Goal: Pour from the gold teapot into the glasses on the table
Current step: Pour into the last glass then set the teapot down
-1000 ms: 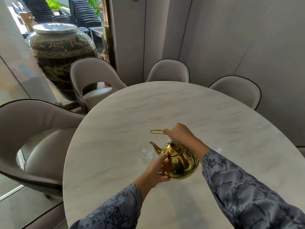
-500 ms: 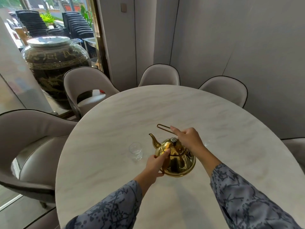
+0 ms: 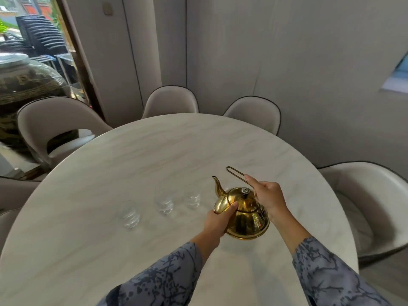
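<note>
The gold teapot stands roughly upright near the middle of the round marble table, spout pointing up and to the left. My right hand grips its thin wire handle, which sticks out toward the far side. My left hand rests against the pot's left side, thumb on the shoulder by the lid. Three clear glasses stand in a row left of the pot, blurred by motion: the left glass, the middle glass and the right glass. Whether they hold liquid cannot be told.
Grey padded chairs ring the table: one at far left, two at the back, one at the right. A large dark ceramic jar stands beyond the left chairs by a glass door. Grey walls close the back.
The view has swung right, so the pot and hands sit further right. Three glasses now show left of the pot instead of one. The spout has risen toward upright.
</note>
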Demonstrator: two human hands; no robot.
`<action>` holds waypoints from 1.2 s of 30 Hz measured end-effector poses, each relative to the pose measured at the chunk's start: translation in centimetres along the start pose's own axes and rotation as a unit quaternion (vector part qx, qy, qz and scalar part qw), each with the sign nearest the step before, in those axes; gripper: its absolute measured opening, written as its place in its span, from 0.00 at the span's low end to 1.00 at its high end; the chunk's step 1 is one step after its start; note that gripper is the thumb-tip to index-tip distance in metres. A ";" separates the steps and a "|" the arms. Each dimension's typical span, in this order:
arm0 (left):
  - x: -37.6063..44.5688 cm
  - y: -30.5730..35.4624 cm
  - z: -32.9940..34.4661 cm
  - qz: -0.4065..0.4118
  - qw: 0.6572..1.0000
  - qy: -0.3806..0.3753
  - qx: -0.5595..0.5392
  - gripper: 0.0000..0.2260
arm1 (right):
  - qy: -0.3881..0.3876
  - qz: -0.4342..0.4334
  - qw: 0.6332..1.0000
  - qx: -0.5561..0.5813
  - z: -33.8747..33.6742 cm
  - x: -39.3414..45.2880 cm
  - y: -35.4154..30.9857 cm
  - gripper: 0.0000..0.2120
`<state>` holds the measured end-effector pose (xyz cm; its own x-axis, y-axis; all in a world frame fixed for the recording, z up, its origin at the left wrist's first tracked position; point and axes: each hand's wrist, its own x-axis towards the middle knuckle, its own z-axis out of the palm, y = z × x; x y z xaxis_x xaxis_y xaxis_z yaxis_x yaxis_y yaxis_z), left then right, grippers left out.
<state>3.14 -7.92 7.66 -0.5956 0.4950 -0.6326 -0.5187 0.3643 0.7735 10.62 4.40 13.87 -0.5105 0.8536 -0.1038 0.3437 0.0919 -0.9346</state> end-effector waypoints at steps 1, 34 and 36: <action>0.2 -0.3 0.2 -0.005 1.000 -0.001 0.001 0.32 | 0.002 -0.001 1.000 -0.002 0.0 0.0 0.4 0.28; 15.9 1.4 13.4 -0.034 0.996 -0.002 0.077 0.21 | 0.064 0.063 0.996 0.005 -3.6 15.3 10.2 0.26; 15.7 1.4 13.3 -0.028 0.997 -0.002 0.076 0.20 | 0.063 0.066 0.996 0.004 -3.6 15.1 10.3 0.25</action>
<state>1.25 10.79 -0.67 -0.5662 0.4732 -0.6749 -0.4518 0.5067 0.7343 9.32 20.04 3.91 -0.3577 0.9158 -0.1826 0.3939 -0.0293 -0.9187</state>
